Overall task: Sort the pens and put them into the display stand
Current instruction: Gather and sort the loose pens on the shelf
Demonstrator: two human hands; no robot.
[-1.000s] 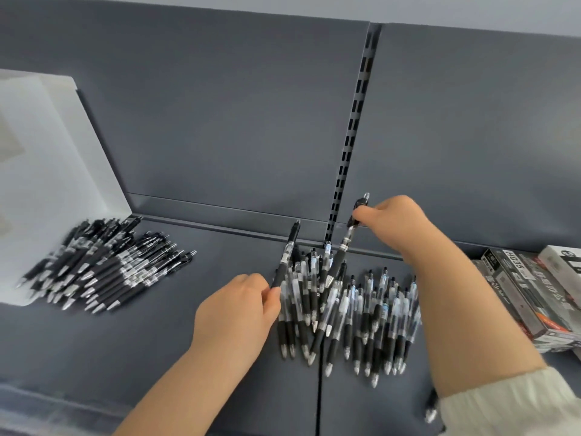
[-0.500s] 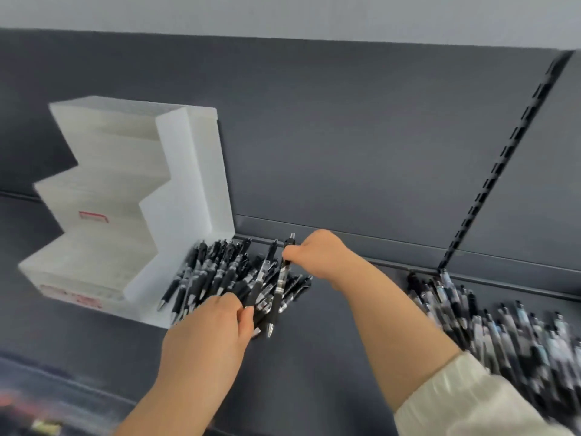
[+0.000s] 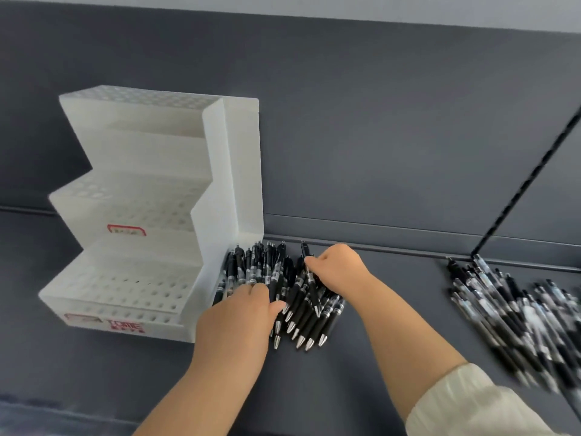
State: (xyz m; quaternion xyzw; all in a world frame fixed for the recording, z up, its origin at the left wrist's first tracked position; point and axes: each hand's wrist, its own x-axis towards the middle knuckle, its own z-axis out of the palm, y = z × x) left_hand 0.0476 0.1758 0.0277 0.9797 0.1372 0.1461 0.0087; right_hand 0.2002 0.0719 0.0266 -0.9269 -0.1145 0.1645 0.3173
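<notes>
Beside the stand (image 3: 232, 171), pens (image 3: 302, 313) lie tips nearward

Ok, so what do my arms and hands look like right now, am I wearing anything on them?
The left grip and right grip are bare hands: no gloves, rings or watch in view. The right arm wears a cream sleeve ending near the elbow; the left forearm shows no sleeve.

Dark grey shelf (image 3: 377, 357) under grey back panel (image 3: 345, 121); slotted black upright (image 3: 518, 196) at right; pale strip (image 3: 408, 7) above, perhaps wall.
</notes>
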